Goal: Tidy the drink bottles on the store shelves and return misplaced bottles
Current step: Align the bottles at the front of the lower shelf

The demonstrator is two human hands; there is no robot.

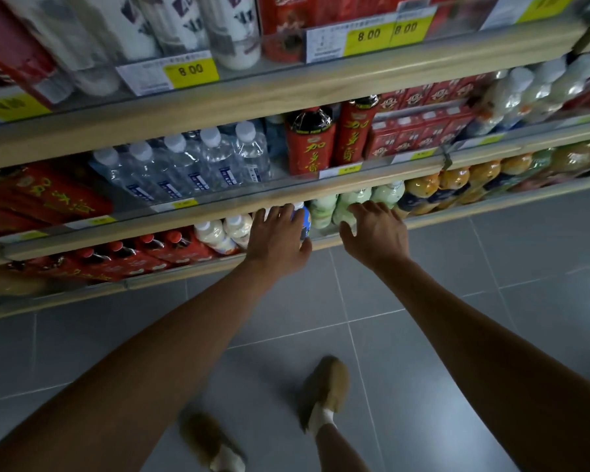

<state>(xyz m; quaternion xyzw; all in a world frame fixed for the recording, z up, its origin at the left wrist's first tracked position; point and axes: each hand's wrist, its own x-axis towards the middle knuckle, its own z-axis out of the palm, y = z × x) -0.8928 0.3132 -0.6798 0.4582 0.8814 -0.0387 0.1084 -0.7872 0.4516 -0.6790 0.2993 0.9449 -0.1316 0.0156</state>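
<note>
My left hand (277, 233) grips a blue-labelled bottle (305, 220) at the front of the low shelf, fingers curled over its top and thumb under its side. To its right, my right hand (377, 233) reaches over pale green bottles (324, 209), fingers spread and bent, touching one of them; I cannot tell if it grips it. Cream-coloured bottles (218, 233) stand left of the blue one. Orange bottles (430, 189) follow on the right.
The shelf above holds clear water bottles (198, 165), red-labelled dark tea bottles (309, 141) and red cartons (419, 131). The top shelf carries white bottles (232, 32) behind yellow price tags (189, 71). Grey floor tiles (491, 267) and my slippered feet (324, 386) lie below.
</note>
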